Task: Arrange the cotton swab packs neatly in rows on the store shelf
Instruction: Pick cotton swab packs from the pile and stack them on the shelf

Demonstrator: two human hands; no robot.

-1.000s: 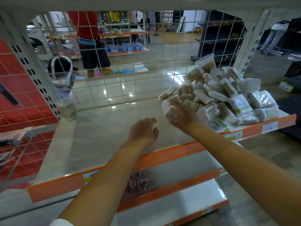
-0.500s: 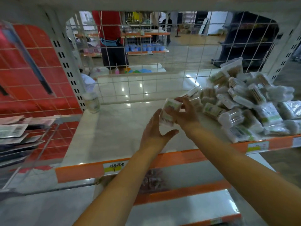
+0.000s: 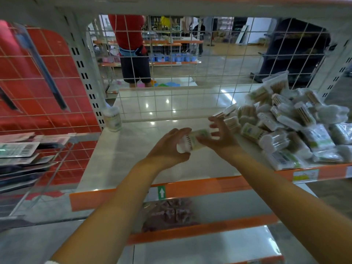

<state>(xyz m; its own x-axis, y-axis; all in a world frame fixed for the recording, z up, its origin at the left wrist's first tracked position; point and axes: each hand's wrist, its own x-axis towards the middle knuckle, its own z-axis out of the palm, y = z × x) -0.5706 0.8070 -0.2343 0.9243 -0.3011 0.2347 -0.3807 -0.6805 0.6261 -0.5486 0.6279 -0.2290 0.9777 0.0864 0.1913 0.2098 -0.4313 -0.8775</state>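
Observation:
Above the middle of the white shelf [image 3: 122,161] I hold one cotton swab pack [image 3: 192,140] between both hands. My left hand [image 3: 167,149] grips its left end, fingers curled round it. My right hand [image 3: 222,138] touches its right end with the lower fingers, the upper fingers spread. A loose heap of cotton swab packs [image 3: 289,126] lies on the right part of the shelf. One pack [image 3: 112,119] stands upright alone at the back left corner, against the perforated post.
A wire grid [image 3: 171,92] backs the shelf; a person in a red shirt [image 3: 131,46] stands behind it. Left of the post is a red mesh panel [image 3: 43,103] with carded goods [image 3: 21,151] on a hook. Lower shelves with orange edges [image 3: 200,231] lie below.
My right hand lifted a pack off the heap and carried it left. My left hand rose from the shelf and took hold of its other end; the right fingers have loosened.

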